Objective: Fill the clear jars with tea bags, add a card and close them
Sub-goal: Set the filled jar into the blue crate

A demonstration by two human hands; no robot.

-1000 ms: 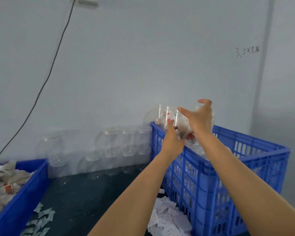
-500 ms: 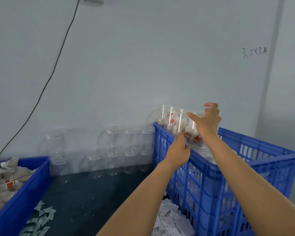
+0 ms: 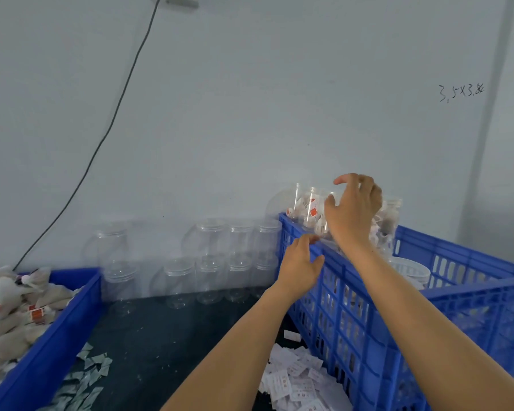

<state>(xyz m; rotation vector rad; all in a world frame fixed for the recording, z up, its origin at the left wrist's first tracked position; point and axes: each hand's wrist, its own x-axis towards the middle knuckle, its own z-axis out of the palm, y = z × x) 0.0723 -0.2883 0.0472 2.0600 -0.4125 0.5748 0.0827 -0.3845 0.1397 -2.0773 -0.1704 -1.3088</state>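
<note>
Several clear jars filled with tea bags (image 3: pixel 309 209) stand at the far left corner inside the big blue crate (image 3: pixel 368 307). My right hand (image 3: pixel 353 209) hovers at one of these jars with fingers spread and loosely curved; it hides most of the jar, and I see no firm grip. Lower down, my left hand (image 3: pixel 300 262) is relaxed, its fingertips at the crate's left rim, holding nothing. Empty lidded clear jars (image 3: pixel 211 241) are stacked in two layers along the wall. Loose tea bags (image 3: pixel 9 307) fill the blue bin (image 3: pixel 57 330) at the left. White cards (image 3: pixel 294 378) lie heaped beside the crate.
Small silvery packets (image 3: pixel 86 372) are scattered on the dark table (image 3: pixel 161 336) near the left bin. A white mesh basket (image 3: pixel 413 271) sits inside the crate. A black cable (image 3: pixel 101 143) runs down the wall behind the jars.
My left hand has come off the jar and dropped to the crate's rim. My right hand's fingers have loosened and spread over the jar set among the filled ones.
</note>
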